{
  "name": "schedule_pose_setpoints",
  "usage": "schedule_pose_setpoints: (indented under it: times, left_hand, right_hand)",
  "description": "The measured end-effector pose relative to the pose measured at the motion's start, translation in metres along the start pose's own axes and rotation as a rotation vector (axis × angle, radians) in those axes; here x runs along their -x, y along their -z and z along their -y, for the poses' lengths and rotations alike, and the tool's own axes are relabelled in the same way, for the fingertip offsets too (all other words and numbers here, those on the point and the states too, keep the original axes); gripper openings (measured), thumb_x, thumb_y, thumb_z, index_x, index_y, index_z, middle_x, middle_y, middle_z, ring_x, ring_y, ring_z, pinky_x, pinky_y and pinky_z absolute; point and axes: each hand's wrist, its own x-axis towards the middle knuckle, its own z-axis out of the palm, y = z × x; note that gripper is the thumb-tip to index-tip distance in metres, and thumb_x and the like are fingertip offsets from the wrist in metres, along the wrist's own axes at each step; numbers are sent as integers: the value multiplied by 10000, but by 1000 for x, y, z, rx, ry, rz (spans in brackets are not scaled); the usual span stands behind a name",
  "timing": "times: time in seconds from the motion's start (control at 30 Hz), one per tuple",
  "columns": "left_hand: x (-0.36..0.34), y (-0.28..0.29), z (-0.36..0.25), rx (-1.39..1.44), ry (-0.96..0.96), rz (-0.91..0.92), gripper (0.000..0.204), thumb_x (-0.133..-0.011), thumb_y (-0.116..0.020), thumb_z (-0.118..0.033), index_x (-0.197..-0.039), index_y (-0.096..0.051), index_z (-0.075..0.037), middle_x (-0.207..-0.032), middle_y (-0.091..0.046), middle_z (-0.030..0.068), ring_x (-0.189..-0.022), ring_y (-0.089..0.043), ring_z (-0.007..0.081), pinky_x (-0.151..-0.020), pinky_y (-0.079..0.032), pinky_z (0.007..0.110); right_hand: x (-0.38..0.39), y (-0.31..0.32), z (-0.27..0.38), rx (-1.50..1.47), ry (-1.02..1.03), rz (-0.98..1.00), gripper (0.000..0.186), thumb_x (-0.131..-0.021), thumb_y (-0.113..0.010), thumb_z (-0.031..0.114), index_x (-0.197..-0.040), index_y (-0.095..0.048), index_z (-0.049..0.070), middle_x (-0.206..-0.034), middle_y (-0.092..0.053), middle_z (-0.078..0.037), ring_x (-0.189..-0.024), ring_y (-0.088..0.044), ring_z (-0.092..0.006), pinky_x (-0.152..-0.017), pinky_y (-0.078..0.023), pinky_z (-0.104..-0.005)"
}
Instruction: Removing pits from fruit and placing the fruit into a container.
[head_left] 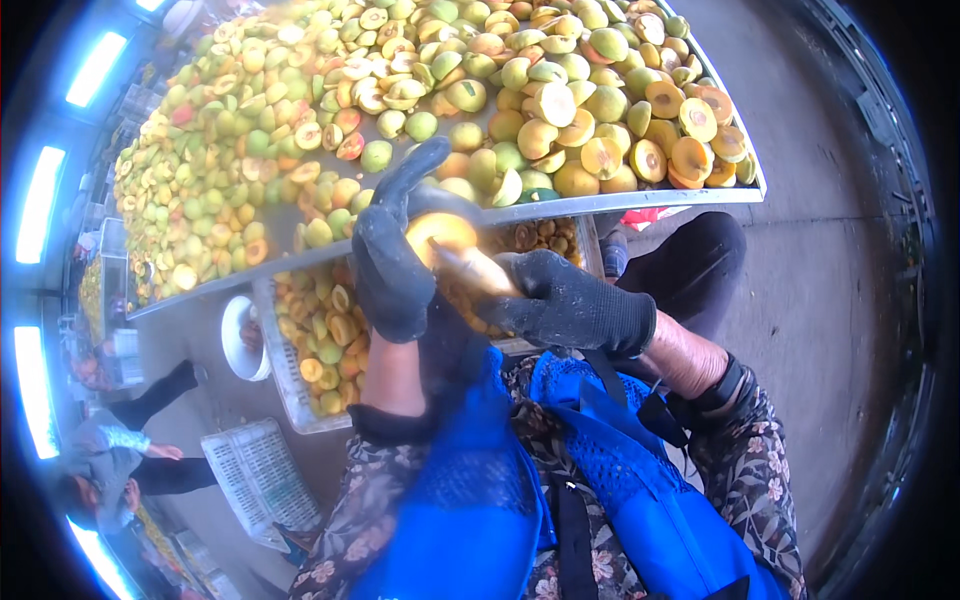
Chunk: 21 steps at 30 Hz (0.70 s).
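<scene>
While a loaded crate (285, 378) sits below-left of the grip, the left hand (393, 255) curls round a cut fruit (446, 231); just right, a pale tool (482, 273) (blurred) points at its flesh, clasped by the right hand (575, 303); halved fruits (698, 119) lie beyond, rightward.

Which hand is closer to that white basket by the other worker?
Left. In the picture, the left hand is above and right of the white basket; the right hand is farther off to the right.
</scene>
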Motion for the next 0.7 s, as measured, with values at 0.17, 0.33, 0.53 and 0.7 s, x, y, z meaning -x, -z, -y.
schedule_pose_setpoints:
  times: [0.17, 0.33, 0.53, 0.7]
  left_hand:
    - [-11, 9, -3, -28, 211, 424, 623, -1007, -214, -447, -1196, -558, 37, -1025, -641, 141, -904, -618, 190, -801, -484, 312]
    - [0, -12, -5, 297, 366, 80, 782, -965, -153, -610, -1213, -552, 15, -951, -643, 124, -845, -607, 172, -804, -486, 279]
    - [2, -12, -9, 128, 390, 157, 803, -956, -131, -628, -1181, -569, 6, -841, -643, 103, -797, -608, 169, -776, -484, 270]
    - [0, -14, -12, 231, 403, 196, 888, -934, -122, -661, -1137, -571, 78, -650, -616, 84, -619, -594, 163, -579, -481, 248]
  right_hand:
    - [6, 6, 9, 728, 112, -76, 272, -848, -613, 172, -1023, -549, -27, -703, -599, -113, -653, -580, -199, -635, -466, -347]
    - [1, 0, 3, 31, -114, -80, 253, -826, -631, 154, -1000, -549, -9, -719, -593, -190, -638, -584, -293, -608, -458, -379]
    - [7, 5, -11, 560, 108, -105, 229, -847, -601, 168, -994, -559, -3, -683, -555, -53, -605, -555, -139, -550, -440, -327]
    - [1, 8, -9, -127, -172, 122, 225, -845, -608, 200, -948, -577, 3, -630, -534, 11, -546, -533, -102, -494, -423, -292]
